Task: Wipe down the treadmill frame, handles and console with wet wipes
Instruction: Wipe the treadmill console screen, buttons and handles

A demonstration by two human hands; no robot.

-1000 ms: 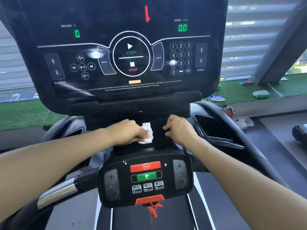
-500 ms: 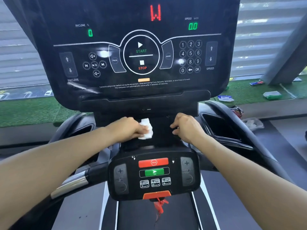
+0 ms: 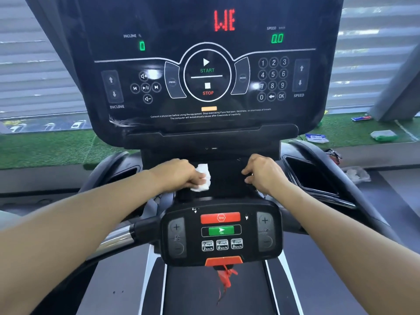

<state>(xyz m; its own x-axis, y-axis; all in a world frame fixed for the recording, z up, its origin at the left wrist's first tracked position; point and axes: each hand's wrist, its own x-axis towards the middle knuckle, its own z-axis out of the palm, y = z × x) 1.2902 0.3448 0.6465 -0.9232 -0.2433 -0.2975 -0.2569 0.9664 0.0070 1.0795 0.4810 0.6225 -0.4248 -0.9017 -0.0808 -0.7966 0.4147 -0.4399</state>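
Treadmill console (image 3: 209, 71) is shown lit, its red readout now grown from one stroke to "WE"; a crumpled wet wipe (image 3: 202, 177) is kept pinched in the left hand (image 3: 179, 176) on the dark shelf below; the right hand (image 3: 263, 173) is curled on the shelf's right edge; little wiping progress is suggested.

START, STOP, INCLINE, SPEED on the console (image 3: 206, 76); Stop, Go on lower keypad (image 3: 221, 233).

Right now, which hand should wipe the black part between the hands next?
Left, probably. The left hand already holds the white wet wipe against the black neck below the console. The right hand only grips its other edge, with no wipe showing.
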